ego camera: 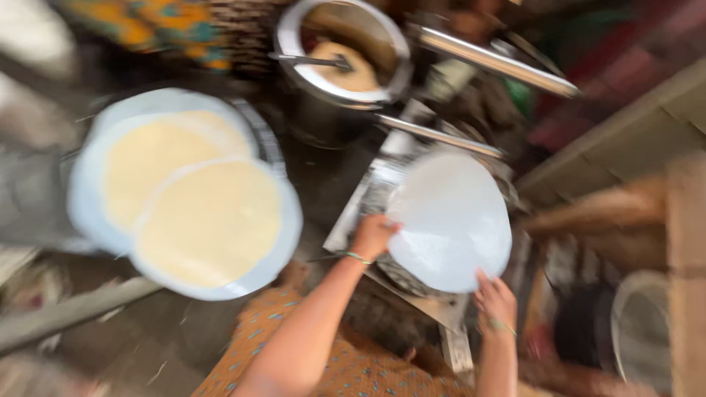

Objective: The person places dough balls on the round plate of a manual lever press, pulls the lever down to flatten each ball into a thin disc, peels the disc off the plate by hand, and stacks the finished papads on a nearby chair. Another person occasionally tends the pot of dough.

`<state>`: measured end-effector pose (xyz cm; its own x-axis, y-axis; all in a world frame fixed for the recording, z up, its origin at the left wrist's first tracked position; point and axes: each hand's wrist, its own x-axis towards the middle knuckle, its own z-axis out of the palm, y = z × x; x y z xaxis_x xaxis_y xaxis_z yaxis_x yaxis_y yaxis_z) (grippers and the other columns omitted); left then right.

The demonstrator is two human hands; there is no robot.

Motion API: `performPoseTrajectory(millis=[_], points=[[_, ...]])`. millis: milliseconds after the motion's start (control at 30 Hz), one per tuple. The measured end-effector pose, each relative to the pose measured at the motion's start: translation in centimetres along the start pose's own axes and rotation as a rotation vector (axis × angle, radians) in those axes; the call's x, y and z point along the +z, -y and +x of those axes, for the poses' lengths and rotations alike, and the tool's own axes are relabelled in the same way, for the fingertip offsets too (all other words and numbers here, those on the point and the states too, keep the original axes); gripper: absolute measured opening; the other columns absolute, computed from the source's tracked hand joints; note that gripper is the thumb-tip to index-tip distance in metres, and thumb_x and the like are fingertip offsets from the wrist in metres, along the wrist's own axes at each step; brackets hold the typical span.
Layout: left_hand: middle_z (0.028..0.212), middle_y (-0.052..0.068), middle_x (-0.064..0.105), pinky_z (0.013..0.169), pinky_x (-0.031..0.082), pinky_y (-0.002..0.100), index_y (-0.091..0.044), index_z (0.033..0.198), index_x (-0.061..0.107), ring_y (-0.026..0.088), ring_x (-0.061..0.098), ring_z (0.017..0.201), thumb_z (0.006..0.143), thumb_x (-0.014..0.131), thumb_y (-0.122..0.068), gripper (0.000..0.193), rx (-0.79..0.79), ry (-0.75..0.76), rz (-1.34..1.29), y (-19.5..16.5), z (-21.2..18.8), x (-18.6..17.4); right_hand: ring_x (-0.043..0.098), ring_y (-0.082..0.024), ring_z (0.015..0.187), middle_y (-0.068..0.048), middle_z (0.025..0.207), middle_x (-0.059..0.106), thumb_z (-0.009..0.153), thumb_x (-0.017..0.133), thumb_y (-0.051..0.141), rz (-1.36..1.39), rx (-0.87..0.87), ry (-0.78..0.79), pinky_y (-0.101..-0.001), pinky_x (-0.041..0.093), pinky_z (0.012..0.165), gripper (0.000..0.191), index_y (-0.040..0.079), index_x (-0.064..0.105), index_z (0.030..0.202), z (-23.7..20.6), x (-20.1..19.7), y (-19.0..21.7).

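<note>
The view is blurred. My left hand (373,235) grips the left edge of a thin white round sheet (452,220). At the sheet's lower edge my right hand (494,300) holds it too. The sheet lies over a dark round press with a metal base (360,209). Both wrists wear thin bangles. To the left, two pale yellow flat rounds (209,220) rest on white round sheets, overlapping each other.
A steel pot (342,51) with a ladle and pale dough stands at the back. A long metal handle (496,62) runs from the press to the upper right. A wooden ledge (625,132) is at right, a pale bowl (643,331) at lower right.
</note>
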<state>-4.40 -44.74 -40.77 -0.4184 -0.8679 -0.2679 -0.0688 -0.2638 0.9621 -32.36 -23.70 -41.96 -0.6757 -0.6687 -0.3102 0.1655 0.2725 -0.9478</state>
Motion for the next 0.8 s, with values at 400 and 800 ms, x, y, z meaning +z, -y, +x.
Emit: performPoseTrajectory(millis=[400,800], points=[[0.081,0.009,0.079,0.066,0.057,0.031,-0.003,0.092,0.074,0.015,0.073,0.070,0.093,0.066,-0.009,0.010,0.145,-0.330,0.179,1.1,0.9,1.0,0.051,-0.014,0.042,-0.011,0.062,0.064,0.097,0.071,0.022,-0.120,0.238,-0.168,-0.0308,0.037,0.038,0.032,-0.007,0.065,0.084,2.9,4.6,-5.9],[0.069,0.015,0.070,0.060,0.049,0.046,-0.005,0.075,0.071,0.034,0.064,0.063,0.101,0.064,-0.034,0.039,0.144,-0.278,0.551,-0.4,-1.5,1.3,0.069,-0.015,0.054,-0.011,0.071,0.077,0.092,0.073,0.036,-0.577,0.167,-0.124,-0.0293,0.055,0.054,0.039,-0.002,0.078,0.086,2.7,-1.3,-5.5]])
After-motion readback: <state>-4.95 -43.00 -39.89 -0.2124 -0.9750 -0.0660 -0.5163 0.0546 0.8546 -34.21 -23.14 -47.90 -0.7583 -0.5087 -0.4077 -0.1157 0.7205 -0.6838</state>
